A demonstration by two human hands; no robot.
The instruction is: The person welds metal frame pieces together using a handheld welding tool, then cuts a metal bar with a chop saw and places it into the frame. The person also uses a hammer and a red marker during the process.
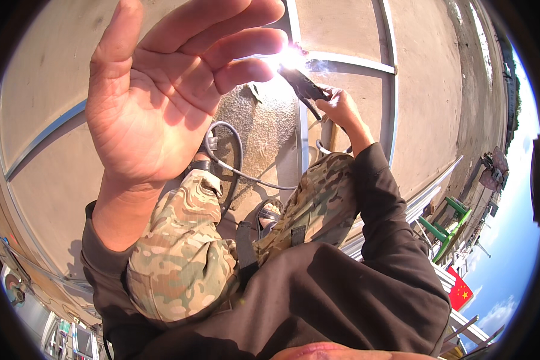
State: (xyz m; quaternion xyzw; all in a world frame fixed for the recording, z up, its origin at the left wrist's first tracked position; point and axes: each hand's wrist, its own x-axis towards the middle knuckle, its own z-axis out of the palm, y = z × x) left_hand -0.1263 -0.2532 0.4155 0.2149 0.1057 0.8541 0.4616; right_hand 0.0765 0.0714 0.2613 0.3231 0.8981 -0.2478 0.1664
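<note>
My left hand is raised close to the camera, palm in view, fingers spread and slightly bent, with nothing in it. Its fingertips lie beside the bright glare in the picture. My right hand grips a black welding electrode holder that slants up and left. At the holder's far end a white-violet welding arc burns where bars of a silvery metal frame meet. Thin smoke drifts to its right. The glare hides the electrode tip and the joint.
A grey cable loops over the ground between my sandalled feet. Other frame bars cross the ground at left. Right of me lie stacked metal tubes, a green metal object and a red flag.
</note>
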